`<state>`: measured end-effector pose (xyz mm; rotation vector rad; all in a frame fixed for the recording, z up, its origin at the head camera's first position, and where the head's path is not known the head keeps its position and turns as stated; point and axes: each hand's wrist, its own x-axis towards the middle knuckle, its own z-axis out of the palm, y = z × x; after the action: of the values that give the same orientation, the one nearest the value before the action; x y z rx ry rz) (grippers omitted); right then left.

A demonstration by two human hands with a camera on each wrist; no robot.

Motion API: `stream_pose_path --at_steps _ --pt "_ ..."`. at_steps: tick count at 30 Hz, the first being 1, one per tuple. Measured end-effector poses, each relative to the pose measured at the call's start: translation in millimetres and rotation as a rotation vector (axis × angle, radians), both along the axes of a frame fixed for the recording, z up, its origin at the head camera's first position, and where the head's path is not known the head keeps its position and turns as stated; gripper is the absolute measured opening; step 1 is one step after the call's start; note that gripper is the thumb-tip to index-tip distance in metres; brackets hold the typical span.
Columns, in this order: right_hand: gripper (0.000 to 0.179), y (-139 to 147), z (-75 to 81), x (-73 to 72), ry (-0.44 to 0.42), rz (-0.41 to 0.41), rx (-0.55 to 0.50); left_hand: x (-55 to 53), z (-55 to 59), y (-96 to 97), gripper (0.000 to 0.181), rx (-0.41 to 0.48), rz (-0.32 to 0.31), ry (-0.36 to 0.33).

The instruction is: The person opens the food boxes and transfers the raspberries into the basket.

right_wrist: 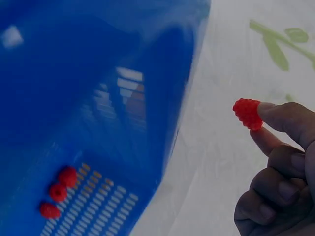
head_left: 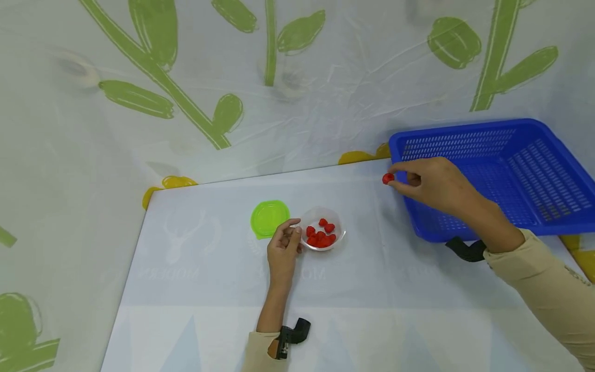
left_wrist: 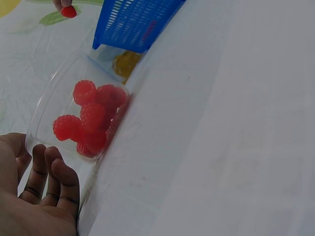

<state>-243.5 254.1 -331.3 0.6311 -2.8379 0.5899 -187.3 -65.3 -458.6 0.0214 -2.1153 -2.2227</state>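
Observation:
My left hand [head_left: 282,253] pinches the near-left rim of a clear plastic bowl [head_left: 339,225] standing on the table. Several raspberries [left_wrist: 92,115] lie inside it. Up at the left edge of the blue basket [head_left: 457,145], my right hand [head_left: 437,183] holds one raspberry [right_wrist: 247,113] between thumb and index finger. In the right wrist view its other fingers are curled, and the berry hangs just outside the basket wall. On the basket's floor rest 3 raspberries [right_wrist: 58,191], hidden in the head view by the hand and basket side.
A bright green lid [head_left: 269,217] lies on the white table [head_left: 223,279], just left of the bowl. Behind the table hangs a pale sheet [head_left: 353,88] printed with green leaves. Black wrist mounts [head_left: 294,333] sit on both forearms.

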Motion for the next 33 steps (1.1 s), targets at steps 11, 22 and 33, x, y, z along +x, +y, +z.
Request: stream_pose_path --at_steps 11,22,33 --pt "0.021 34 17.4 -14.2 -0.098 -0.122 0.007 -1.3 1.2 -1.0 0.026 -0.025 0.003 0.005" --pt "0.027 68 10.9 -26.4 -0.131 -0.188 0.060 -1.3 2.8 -0.1 0.025 -0.033 0.004 -0.005" --pt "0.034 93 4.3 -38.1 -0.205 -0.239 0.125 0.7 2.2 1.7 0.026 -0.049 0.017 -0.005"
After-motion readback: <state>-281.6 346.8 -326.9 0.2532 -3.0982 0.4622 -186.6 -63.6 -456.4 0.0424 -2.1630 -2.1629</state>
